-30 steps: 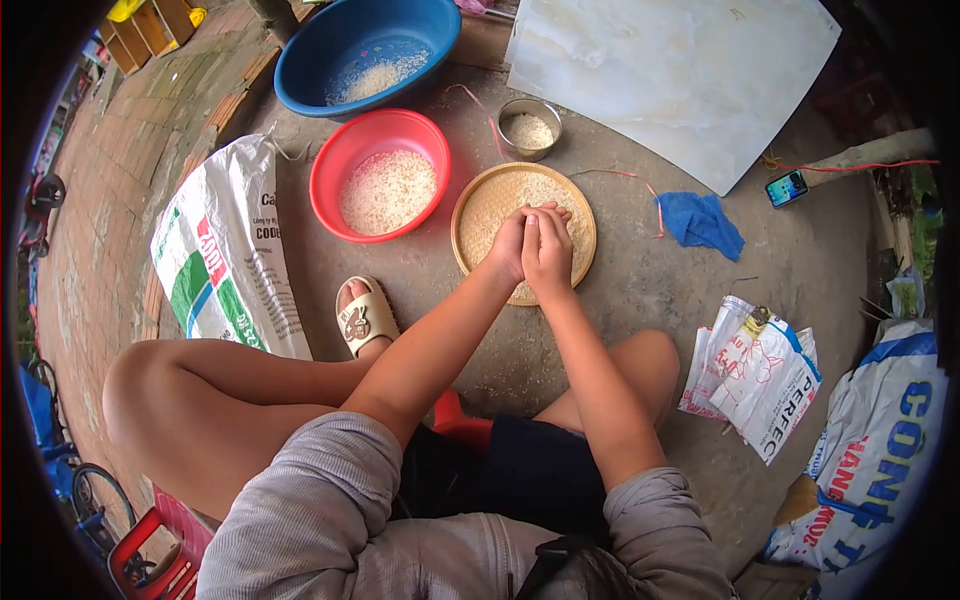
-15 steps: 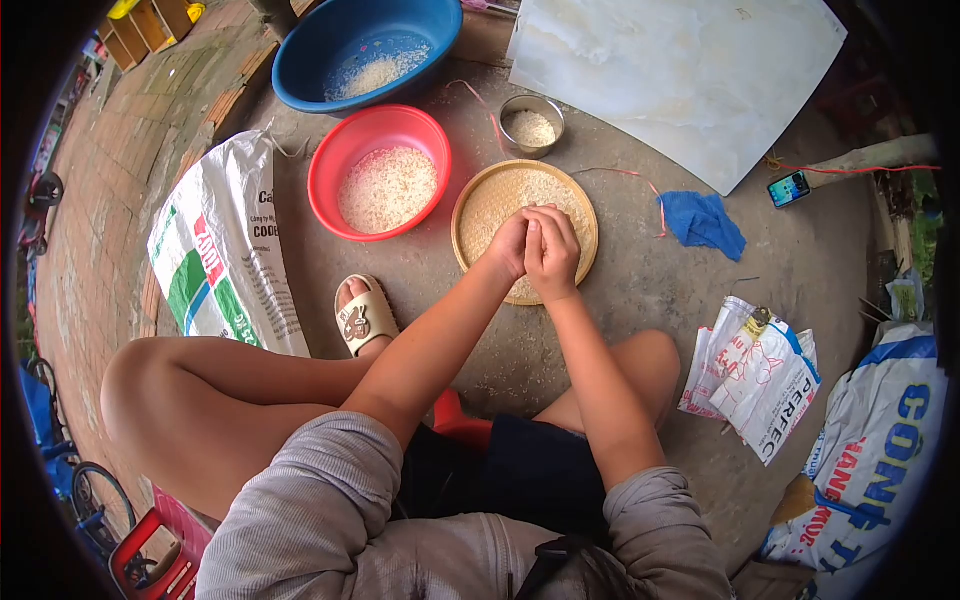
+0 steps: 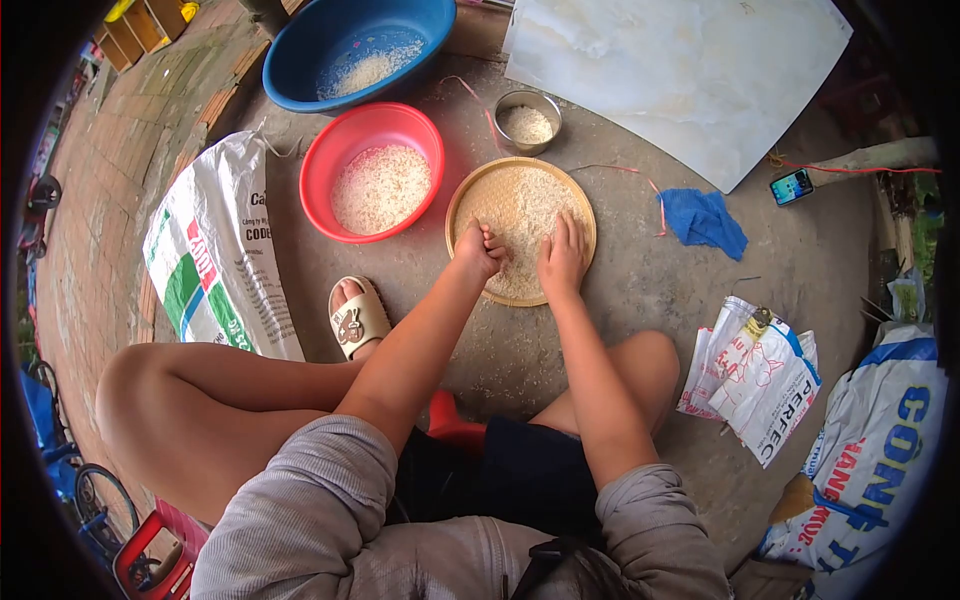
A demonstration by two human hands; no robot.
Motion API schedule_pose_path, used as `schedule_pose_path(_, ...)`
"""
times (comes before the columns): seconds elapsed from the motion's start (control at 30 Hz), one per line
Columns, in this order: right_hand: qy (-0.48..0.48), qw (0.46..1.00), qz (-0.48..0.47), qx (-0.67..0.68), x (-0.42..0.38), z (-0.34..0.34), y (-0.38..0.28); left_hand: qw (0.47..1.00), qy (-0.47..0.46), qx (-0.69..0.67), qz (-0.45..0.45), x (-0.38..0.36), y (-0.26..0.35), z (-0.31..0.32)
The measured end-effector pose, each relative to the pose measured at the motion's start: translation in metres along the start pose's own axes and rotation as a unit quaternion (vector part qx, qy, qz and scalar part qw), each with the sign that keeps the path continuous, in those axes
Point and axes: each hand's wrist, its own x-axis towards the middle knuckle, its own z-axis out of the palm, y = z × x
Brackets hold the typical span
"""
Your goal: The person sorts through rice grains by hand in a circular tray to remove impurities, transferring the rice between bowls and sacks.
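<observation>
Over the left part of a round woven bamboo tray (image 3: 482, 194), my left hand (image 3: 480, 250) is closed, its fingers curled inward. Whether any grains are inside it cannot be seen. My right hand (image 3: 563, 256) rests at the tray's right side with its fingers stretched out, touching the rice (image 3: 541, 192). Those pale grains lie mostly across the tray's right and middle; woven bottom shows at the upper left. A red plastic basin (image 3: 316, 170) of rice stands left of the tray. Just behind it is a small metal bowl (image 3: 553, 104) with more rice.
A big blue basin (image 3: 285, 75) holding some rice stands at the back left. White printed sacks (image 3: 215, 240) lie at left and right (image 3: 860, 450). A blue cloth (image 3: 703, 222), a phone (image 3: 791, 187) and a marbled sheet (image 3: 680, 80) are to the right and back.
My hands were clasped together over the tray and are now apart. The left has moved left and curled; the right has come down flat onto the rice.
</observation>
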Motion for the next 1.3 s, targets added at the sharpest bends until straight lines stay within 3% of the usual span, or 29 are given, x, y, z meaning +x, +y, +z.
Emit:
schedule_pose_path(0.1, -0.067, 0.997, 0.02, -0.036, -0.01, 0.015, 0.005, 1.0, 0.002, 0.013, 0.002, 0.002, 0.003, 0.001)
schedule_pose_path(0.77, -0.072, 0.987, 0.041, -0.139, -0.014, 0.027, 0.002, 0.996, -0.045, 0.072, 0.007, 0.011, 0.002, 0.015)
schedule_pose_path(1.13, -0.095, 0.98, 0.05, -0.167, -0.012, 0.024, -0.002, 0.99, -0.067, 0.12, 0.019, 0.006, 0.006, 0.05)
schedule_pose_path(1.3, -0.089, 0.98, 0.043, -0.17, -0.013, 0.023, -0.002, 0.996, -0.032, 0.085, 0.009, 0.008, 0.014, 0.084)
